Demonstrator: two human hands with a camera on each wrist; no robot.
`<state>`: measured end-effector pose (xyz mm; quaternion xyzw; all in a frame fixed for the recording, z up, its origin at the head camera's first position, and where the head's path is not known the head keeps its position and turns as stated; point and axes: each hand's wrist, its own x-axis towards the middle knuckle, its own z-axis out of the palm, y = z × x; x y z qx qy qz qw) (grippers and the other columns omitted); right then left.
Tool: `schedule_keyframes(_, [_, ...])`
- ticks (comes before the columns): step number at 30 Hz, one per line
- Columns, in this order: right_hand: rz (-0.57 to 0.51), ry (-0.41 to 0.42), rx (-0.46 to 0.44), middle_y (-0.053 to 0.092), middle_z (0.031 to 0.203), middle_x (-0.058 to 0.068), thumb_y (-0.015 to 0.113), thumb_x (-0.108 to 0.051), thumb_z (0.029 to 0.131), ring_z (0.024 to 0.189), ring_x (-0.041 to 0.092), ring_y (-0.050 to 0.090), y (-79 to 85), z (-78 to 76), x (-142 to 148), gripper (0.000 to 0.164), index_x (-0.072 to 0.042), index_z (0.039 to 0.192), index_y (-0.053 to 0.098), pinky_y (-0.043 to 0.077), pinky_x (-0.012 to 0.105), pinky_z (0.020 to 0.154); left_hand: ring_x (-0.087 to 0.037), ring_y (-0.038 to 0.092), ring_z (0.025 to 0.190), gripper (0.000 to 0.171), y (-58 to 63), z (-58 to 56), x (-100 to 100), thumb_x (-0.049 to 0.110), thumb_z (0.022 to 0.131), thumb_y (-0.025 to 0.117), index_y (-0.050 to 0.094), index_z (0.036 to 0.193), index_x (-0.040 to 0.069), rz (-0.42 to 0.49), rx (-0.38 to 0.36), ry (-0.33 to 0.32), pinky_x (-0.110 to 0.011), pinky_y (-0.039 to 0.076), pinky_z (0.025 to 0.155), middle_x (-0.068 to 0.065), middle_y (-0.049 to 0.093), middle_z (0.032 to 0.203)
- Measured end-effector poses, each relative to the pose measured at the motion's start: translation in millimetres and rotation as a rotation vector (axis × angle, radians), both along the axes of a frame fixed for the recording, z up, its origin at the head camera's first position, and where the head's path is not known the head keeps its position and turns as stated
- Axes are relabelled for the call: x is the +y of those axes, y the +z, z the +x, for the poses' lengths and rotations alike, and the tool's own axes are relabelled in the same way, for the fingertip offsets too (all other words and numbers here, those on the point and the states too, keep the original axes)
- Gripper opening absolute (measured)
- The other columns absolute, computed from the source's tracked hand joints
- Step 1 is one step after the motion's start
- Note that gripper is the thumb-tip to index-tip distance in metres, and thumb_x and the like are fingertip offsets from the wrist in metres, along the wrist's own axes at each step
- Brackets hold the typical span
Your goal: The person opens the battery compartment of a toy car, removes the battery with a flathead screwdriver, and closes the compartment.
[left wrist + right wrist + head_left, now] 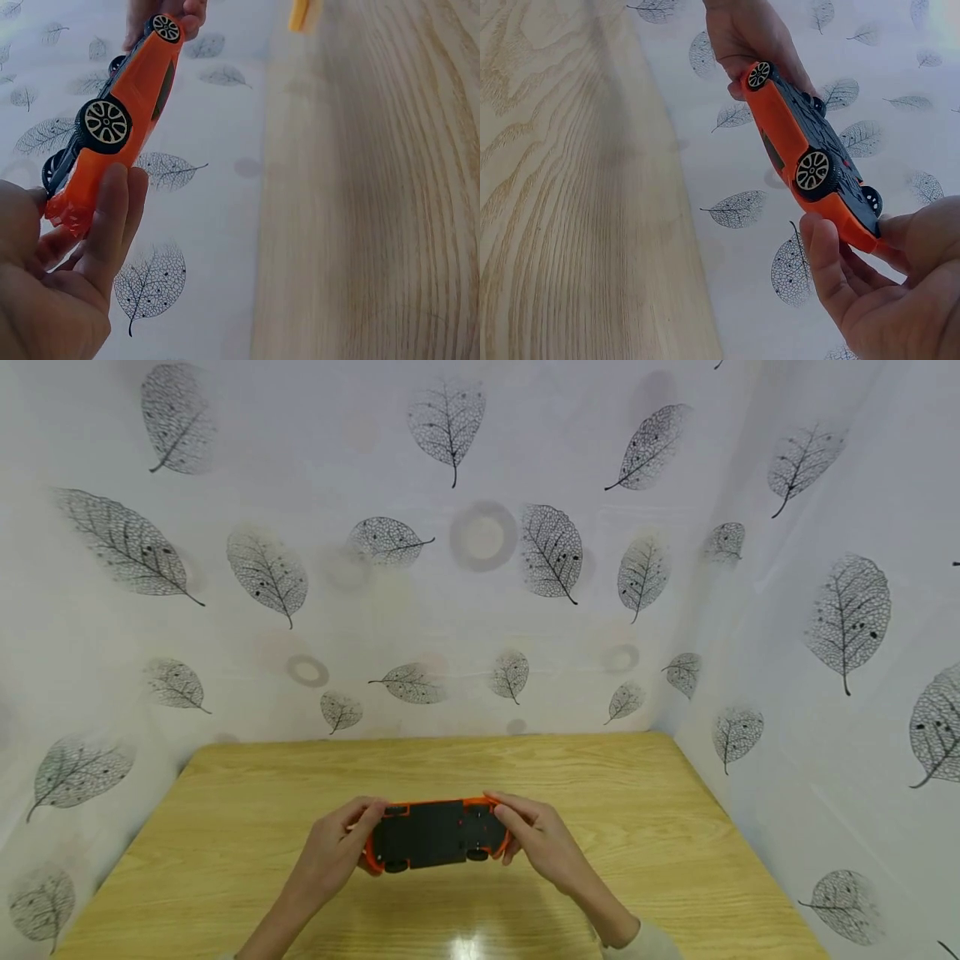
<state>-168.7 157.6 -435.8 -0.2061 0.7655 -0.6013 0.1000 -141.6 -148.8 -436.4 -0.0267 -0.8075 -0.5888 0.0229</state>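
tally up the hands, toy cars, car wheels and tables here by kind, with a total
Hands, left hand and right hand: 2
Toy car: 1
Wheels: 4
Table: 1
Total: 8

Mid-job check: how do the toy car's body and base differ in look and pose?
The body is orange; the base is black. The body is rounded, while the base looks flatter. In the head view, the base faces the camera, whereas the body shows only along the edges. Both belong to one car, held between the left hand and right hand.
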Motion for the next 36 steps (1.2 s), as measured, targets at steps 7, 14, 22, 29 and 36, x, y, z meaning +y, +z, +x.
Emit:
schedule_keyframes(7, [0.014,-0.011,0.007,0.066,0.124,0.019,0.053,-0.028,0.110,0.069,0.039,0.069,-0.3,0.3,0,0.046,-0.010,0.152,0.053,0.063,0.046,0.069,-0.018,0.070,0.064,0.031,-3.1,2.0,0,0.028,0.108,0.058,0.068,0.134,0.014,0.007,0.068,-0.017,-0.036,0.061,0.054,-0.015,0.072,0.111])
schedule_keyframes(14, [0.005,-0.005,0.014,0.057,0.145,0.020,0.063,-0.023,0.105,0.068,0.029,0.069,0.5,0.9,1,0.053,-0.009,0.154,0.049,0.061,0.036,0.068,-0.018,0.074,0.084,0.049,0.0,1.0,-7,0.025,0.104,0.066,0.054,0.149,0.012,0.000,0.039,-0.177,-0.034,0.060,0.060,-0.018,0.062,0.117])
schedule_keyframes(22, [-0.022,0.072,-0.001,0.062,0.135,0.024,0.070,-0.018,0.101,0.080,0.016,0.070,-0.6,1.0,3,0.067,-0.007,0.159,0.039,0.059,0.029,0.069,-0.046,0.060,0.124,0.091,2.0,1.1,-17,0.013,0.093,0.079,0.021,0.162,-0.002,0.147,-0.034,-0.438,-0.033,0.062,0.086,-0.037,0.034,0.151])
schedule_keyframes(29, [-0.067,0.179,0.002,0.040,0.157,0.026,0.075,-0.010,0.096,0.108,0.027,0.070,-2.0,2.8,5,0.082,-0.006,0.163,0.028,0.061,0.030,0.084,-0.055,0.050,0.129,0.104,1.3,1.0,-21,0.012,0.086,0.086,0.016,0.161,-0.006,0.176,-0.055,-0.492,-0.035,0.062,0.088,-0.039,0.020,0.153])
schedule_keyframes(36, [-0.067,0.222,0.022,0.036,0.159,0.027,0.075,0.001,0.093,0.109,0.020,0.068,0.8,5.5,4,0.088,-0.004,0.164,0.024,0.059,0.026,0.082,-0.054,0.053,0.127,0.104,0.4,0.6,-21,0.003,0.085,0.084,0.013,0.161,-0.007,0.169,-0.033,-0.515,-0.034,0.061,0.089,-0.042,0.024,0.154])
